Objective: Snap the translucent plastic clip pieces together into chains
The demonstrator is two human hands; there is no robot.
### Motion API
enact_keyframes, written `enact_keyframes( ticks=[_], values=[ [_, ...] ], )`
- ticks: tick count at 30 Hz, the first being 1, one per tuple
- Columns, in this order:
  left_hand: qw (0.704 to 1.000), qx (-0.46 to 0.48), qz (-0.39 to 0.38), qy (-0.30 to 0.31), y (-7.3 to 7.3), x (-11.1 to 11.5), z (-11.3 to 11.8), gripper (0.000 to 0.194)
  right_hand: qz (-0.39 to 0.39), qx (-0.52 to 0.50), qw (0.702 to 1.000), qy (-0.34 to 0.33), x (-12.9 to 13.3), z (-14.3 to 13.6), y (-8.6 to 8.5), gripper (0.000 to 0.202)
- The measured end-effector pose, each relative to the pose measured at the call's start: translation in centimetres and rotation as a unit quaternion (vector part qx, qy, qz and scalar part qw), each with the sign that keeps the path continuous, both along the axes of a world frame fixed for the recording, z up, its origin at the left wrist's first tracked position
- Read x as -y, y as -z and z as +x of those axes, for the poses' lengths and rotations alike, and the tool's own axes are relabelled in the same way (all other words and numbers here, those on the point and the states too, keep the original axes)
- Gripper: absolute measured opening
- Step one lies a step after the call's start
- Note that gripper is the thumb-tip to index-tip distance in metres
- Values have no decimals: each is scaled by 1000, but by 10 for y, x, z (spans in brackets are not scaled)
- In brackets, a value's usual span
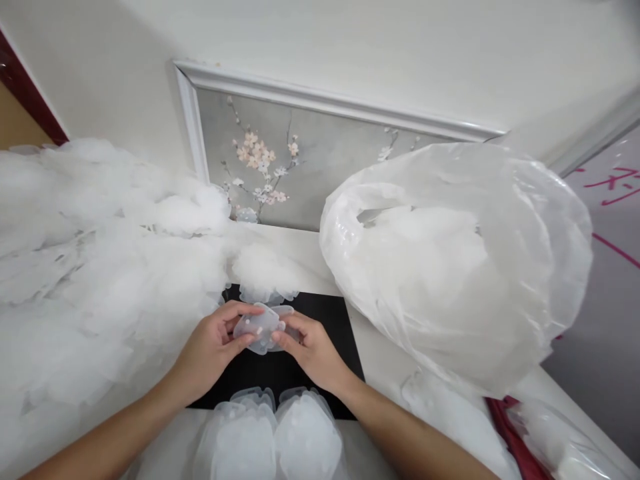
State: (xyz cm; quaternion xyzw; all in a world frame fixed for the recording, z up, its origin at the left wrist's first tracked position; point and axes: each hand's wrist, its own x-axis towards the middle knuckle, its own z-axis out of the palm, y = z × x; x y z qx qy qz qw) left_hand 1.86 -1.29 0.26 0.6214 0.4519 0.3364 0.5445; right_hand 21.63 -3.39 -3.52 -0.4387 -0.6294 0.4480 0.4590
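Between both hands, above a black mat (320,363), is a small translucent plastic piece (261,331) with a scalloped edge and small oval holes or spots. My left hand (213,343) pinches its left side between thumb and fingers. On its right side my right hand (310,343) is closed, thumb in front, where a second layer of the same plastic shows. Just beyond the hands a small heap of like pieces (265,270) lies at the mat's far edge. Nearer me stand two stacks of translucent pieces (243,437) side by side.
A large pile of whitish translucent pieces (100,267) covers the left side. At right stands an open clear plastic bag (540,267) holding more pieces. A framed flower picture (310,167) is behind the table. Dark red material (510,433) lies at lower right.
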Motion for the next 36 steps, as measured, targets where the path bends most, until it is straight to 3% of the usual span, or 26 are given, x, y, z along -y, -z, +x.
enact_keyframes(
  ticks=[4,7,9,11,14,16,17,19,21,23,25,28,32,36],
  values=[
    [999,33,-1,34,-13,3,-9,27,-31,-46,998,-16,3,-5,-3,39],
    [995,-75,60,-34,-25,-2,-30,25,-75,-89,993,-21,4,-2,-5,41],
    [961,-214,150,-95,-31,-8,-43,26,-100,-111,989,-18,4,1,-7,42],
    [905,-298,287,-99,-30,-13,-49,27,-124,-132,983,-19,4,2,-8,43],
    [832,-295,469,-12,-17,-13,-43,40,-163,-177,970,-39,5,1,-8,44],
    [821,-255,508,55,-6,-9,-33,43,-183,-193,962,-63,6,-1,-8,44],
    [835,-228,494,80,-2,-7,-29,39,-187,-190,961,-75,7,-2,-8,44],
    [899,-165,396,88,2,-3,-22,23,-185,-176,963,-82,8,-3,-8,44],
    [970,-101,220,30,1,-2,-20,17,-184,-186,963,-68,8,-2,-7,39],
    [998,-38,40,-42,1,-3,-20,30,-199,-226,953,-41,6,1,-5,49],
    [993,32,-87,-69,1,-6,-21,37,-230,-271,935,-26,3,6,-1,66],
    [972,116,-198,-55,5,-9,-21,32,-272,-308,911,-21,0,13,3,56],
    [951,150,-266,-47,8,-9,-20,28,-298,-325,897,-26,-3,19,6,39],
    [941,162,-295,-42,8,-10,-20,33,-302,-334,893,-23,-4,20,7,39]
  ],
)
